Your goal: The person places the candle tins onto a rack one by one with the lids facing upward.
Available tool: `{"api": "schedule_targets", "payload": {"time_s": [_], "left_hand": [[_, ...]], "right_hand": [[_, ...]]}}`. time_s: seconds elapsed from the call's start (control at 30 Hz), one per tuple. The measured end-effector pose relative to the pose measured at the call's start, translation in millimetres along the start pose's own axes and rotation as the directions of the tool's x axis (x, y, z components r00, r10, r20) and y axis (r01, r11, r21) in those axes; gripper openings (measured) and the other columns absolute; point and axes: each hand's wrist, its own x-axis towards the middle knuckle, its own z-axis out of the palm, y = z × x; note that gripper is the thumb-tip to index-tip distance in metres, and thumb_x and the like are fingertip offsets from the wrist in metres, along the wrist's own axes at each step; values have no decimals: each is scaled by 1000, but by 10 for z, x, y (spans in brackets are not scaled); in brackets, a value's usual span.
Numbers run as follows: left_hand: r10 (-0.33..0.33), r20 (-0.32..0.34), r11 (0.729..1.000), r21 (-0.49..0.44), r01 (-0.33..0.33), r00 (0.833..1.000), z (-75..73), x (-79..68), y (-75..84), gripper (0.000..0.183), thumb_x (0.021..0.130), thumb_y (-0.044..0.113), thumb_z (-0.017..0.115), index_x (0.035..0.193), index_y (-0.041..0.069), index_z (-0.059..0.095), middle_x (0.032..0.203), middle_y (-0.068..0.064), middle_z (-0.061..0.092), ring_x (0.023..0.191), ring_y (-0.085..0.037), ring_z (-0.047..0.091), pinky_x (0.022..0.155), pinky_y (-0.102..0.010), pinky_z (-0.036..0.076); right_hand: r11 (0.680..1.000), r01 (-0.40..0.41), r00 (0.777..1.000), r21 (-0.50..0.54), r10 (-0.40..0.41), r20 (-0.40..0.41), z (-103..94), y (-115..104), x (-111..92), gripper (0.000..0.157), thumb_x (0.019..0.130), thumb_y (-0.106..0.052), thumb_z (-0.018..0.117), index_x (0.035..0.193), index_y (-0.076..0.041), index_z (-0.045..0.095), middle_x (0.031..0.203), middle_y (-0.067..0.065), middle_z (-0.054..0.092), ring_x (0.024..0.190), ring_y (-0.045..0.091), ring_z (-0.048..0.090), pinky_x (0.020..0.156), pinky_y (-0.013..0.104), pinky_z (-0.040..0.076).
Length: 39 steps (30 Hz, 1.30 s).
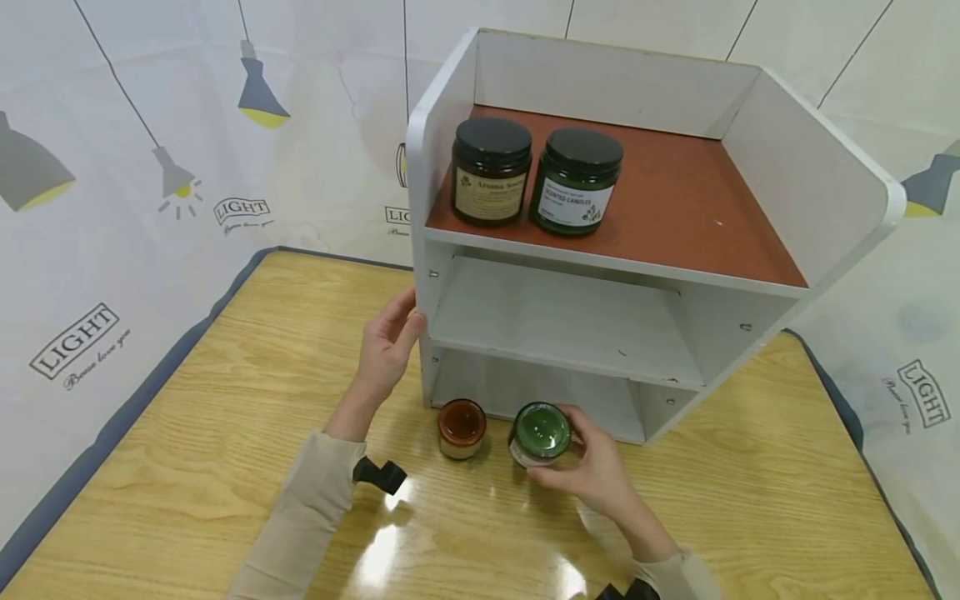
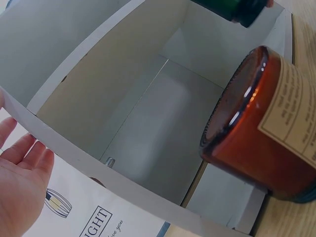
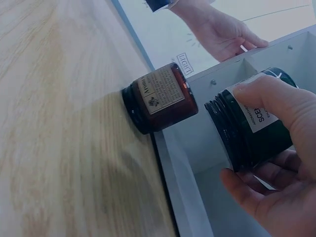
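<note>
My right hand (image 1: 596, 471) holds a green glass candle jar (image 1: 543, 432) upside down, black lid below, thumb on the white label side and fingers around the other. Just left of it, an amber candle jar (image 1: 461, 427) stands upside down on the wooden table (image 1: 225, 467), its tan label upright side down in the right wrist view. My left hand (image 1: 387, 343) touches the left side panel of the white shelf unit (image 1: 570, 371) with relaxed fingers; in the left wrist view these fingers (image 2: 32, 153) lie along the panel's outer side.
On the unit's red-brown top shelf (image 1: 682, 200) stand an amber jar (image 1: 491, 171) and a green jar (image 1: 576, 182), both upright with black lids. Raised panels border this top. Two lower compartments face me. A printed curtain (image 1: 187, 100) hangs behind the table.
</note>
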Motion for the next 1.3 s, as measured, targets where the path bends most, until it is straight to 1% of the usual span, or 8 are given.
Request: {"api": "schedule_targets", "payload": {"time_s": [0.27,0.4,0.53,0.73,0.97,1.03,1.2,1.3], "left_hand": [[13,6,1000,-4,-13,1000,2,0,8,50,97,17,53,131,-17,39,133,0,51,125,-14,45,100,-28,41],[17,13,1000,-6,-17,1000,3,6,11,47,97,12,51,131,-18,38,131,6,51,125,-14,45,99,-28,41],[16,21,1000,-1,-16,1000,2,7,11,49,97,14,51,132,-17,37,131,8,51,126,-14,44,99,-27,41],[7,11,1000,13,-7,1000,-2,2,13,52,97,19,52,132,-16,38,133,1,50,126,-15,44,99,-28,41],[0,10,1000,17,-1,1000,-1,5,21,48,97,14,52,132,-16,39,134,-1,50,126,-14,44,100,-28,40],[2,10,1000,17,-2,1000,0,5,23,47,97,14,51,131,-16,39,135,-5,50,126,-14,44,100,-28,40],[-6,5,1000,18,6,1000,0,3,29,48,97,14,51,132,-17,39,136,-20,46,126,-13,44,101,-28,40],[-13,3,1000,21,13,1000,-1,2,31,48,97,14,51,132,-16,39,136,-20,46,126,-14,44,101,-28,40]], "right_hand": [[1000,-15,1000,20,15,-10,-48,-27,-3,70,60,-1,84,122,3,51,118,14,59,106,18,56,88,35,49],[999,-14,1000,33,15,-21,-78,-62,-11,71,59,1,84,122,4,50,118,14,59,106,15,55,89,32,49],[999,-22,999,42,24,-36,-113,-113,-11,73,58,3,84,123,5,50,118,15,58,106,12,55,89,28,48],[999,1,998,51,2,-55,-171,-183,-5,74,57,6,83,123,6,49,117,16,57,105,7,54,89,23,47],[998,40,995,57,-34,-95,-221,-283,7,75,55,12,82,123,10,48,118,20,56,104,5,54,88,20,47],[997,49,994,62,-42,-106,-236,-311,10,76,55,13,81,123,11,48,118,21,56,104,5,54,88,20,47],[991,97,987,87,-84,-137,-283,-366,11,75,53,17,78,122,11,48,117,8,57,102,7,55,85,19,49],[986,135,981,94,-119,-154,-314,-400,12,75,53,18,77,122,10,49,116,-2,57,100,8,56,82,19,50]]}}
